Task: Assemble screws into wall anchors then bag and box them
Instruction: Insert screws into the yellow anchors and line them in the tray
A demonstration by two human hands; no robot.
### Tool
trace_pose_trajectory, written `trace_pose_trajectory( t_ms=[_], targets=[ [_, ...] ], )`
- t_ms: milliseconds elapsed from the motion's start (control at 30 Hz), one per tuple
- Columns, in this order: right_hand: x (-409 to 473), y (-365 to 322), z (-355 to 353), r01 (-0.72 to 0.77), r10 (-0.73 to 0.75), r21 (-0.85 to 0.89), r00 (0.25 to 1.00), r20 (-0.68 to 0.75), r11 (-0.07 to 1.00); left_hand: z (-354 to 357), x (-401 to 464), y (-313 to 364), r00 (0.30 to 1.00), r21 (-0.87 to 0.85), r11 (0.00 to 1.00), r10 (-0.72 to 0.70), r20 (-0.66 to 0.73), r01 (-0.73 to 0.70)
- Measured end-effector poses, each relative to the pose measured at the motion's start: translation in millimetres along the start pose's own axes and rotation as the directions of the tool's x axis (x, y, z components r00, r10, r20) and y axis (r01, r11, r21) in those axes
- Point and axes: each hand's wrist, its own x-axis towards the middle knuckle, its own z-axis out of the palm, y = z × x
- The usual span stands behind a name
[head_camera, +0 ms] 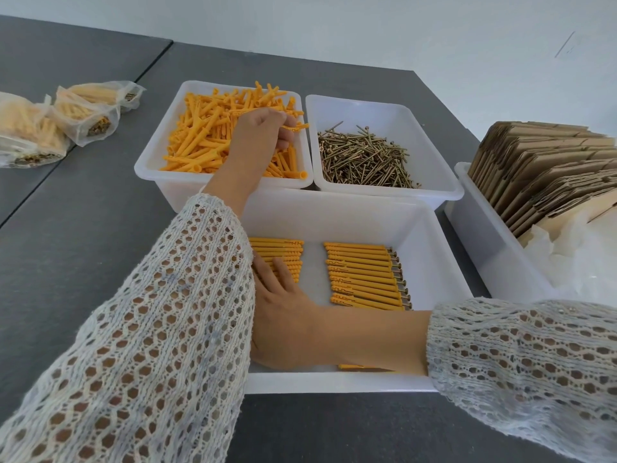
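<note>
Orange anchor (295,128) is pinched by the left hand (267,128) over the anchor bin (147,168). Assembled anchors (364,275) are lined in the near tray (444,262), where the right hand (283,312) is laid flat, fingers spread.

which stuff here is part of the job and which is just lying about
In the job: left hand picking an anchor from the anchor bin; screw bin; right hand on assembled anchors in the front bin; bags; flat cartons.

Lying about: nothing.
</note>
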Motion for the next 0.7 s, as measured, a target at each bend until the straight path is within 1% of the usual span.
trace_pose_trajectory(
  t_ms=[167,267,400,467,567,700],
  targets=[
    [1,-11,-1,-0.095,0.094,0.010,0.995,0.029,0.995,1,-1,1,1.000,-0.002,1.000,0.003,0.004,-0.003],
    [1,-13,1,-0.101,0.100,0.003,0.994,0.032,0.995,1,-1,1,1.000,0.001,1.000,0.005,0.001,-0.005],
    [4,-9,0,-0.097,0.098,0.155,0.995,0.007,0.983,0,0,1,1.000,-0.008,1.000,-0.001,0.005,0.001],
    [5,-6,2,-0.101,0.106,0.181,0.994,-0.021,0.978,0,1,1,1.000,-0.009,1.000,-0.004,-0.002,0.004],
    [3,-5,9,-0.075,0.083,0.139,0.995,-0.054,0.987,1,1,1,1.000,-0.007,1.000,-0.008,-0.002,0.008],
    [3,-7,8,-0.017,0.020,0.053,0.998,-0.060,0.998,1,2,0,1.000,0.002,1.000,-0.009,-0.001,0.009]
  ],
)
